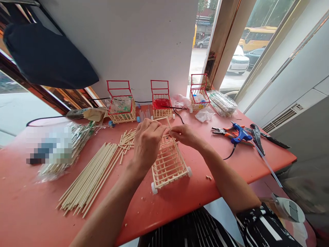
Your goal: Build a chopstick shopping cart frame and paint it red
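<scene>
Just over the wooden cart, at its far end, right fingers pinch a stick; left fingers' hold hidden.

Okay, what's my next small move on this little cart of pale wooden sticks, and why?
I'd probably steady the thin, pale wooden stick at the slatted wooden cart's far end: the right hand seems to pinch its lower end, the left hand is close beside it, and the blue-bodied glue gun lies aside.

Tan cart, red tabletop, black-and-white sleeve
</scene>
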The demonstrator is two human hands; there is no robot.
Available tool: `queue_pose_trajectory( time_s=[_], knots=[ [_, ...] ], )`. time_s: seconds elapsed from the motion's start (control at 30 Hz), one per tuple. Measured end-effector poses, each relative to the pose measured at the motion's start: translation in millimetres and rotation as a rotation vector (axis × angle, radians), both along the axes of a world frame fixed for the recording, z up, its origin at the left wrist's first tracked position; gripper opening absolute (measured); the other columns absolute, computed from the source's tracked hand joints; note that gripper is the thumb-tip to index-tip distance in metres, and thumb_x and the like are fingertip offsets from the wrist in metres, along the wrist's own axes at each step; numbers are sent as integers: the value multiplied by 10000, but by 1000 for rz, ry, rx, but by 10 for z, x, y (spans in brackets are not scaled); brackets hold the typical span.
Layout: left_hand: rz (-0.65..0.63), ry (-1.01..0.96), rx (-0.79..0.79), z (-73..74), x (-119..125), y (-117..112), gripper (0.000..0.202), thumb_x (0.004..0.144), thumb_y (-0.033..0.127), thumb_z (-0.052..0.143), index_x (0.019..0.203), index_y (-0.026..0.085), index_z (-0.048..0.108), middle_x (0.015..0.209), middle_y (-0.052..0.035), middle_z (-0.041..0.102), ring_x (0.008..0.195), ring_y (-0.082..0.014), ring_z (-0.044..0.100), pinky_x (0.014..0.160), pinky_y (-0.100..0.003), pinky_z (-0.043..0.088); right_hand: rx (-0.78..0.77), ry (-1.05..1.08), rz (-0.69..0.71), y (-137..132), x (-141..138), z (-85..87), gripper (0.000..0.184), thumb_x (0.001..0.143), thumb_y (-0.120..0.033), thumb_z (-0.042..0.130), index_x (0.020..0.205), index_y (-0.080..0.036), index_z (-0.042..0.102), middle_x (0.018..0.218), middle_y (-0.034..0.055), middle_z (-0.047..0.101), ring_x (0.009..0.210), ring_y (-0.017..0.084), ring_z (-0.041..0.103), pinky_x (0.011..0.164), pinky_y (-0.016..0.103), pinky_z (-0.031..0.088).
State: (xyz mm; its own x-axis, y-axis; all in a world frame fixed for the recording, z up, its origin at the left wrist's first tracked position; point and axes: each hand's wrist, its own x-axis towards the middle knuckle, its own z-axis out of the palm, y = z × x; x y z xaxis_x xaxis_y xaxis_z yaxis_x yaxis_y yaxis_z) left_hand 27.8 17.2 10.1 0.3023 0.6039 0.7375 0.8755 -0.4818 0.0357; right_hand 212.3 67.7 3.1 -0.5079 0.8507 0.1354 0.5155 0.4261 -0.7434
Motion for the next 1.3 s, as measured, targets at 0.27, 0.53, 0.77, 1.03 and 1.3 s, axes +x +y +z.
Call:
queue_pose_trajectory(
  time_s=[0.27,0.53,0.77,1.03,1.3],
  knots=[
    [13,17,23,-2,9,-1,269,1039,247,562,916,187,794,940,-104,778,890,-279,610,768,-414,430,22,-3,-29,-40,-15,25,271,937,-248,540,704,-160,647,617,-37,498,625,102,458,620,249,319],
    [38,28,75,-20,23,-3,271,1036,236,552,912,200,791,926,-97,784,876,-267,614,757,-409,432,33,11,-25,-33,-3,-4,263,943,-275,557,726,-170,660,633,-31,524,641,112,476,621,245,336],
    [47,44,77,-25,49,-15,336,1062,235,495,885,185,776,890,-99,766,850,-265,604,753,-407,438,4,15,-40,-22,-7,-15,260,947,-265,560,762,-163,713,663,-14,610,638,112,518,621,241,357],
    [31,27,34,-12,53,-25,338,1058,219,504,843,180,761,877,-112,751,843,-278,579,746,-416,416,26,-18,-45,-25,-11,8,245,938,-217,563,755,-156,714,656,-16,614,637,106,510,648,239,352],
    [64,86,109,-38,66,-9,355,1071,255,493,832,184,745,854,-80,726,834,-254,579,752,-391,422,18,-13,-52,-26,-19,2,249,943,-254,574,755,-159,707,648,-19,590,631,112,482,622,249,325]
  ],
)
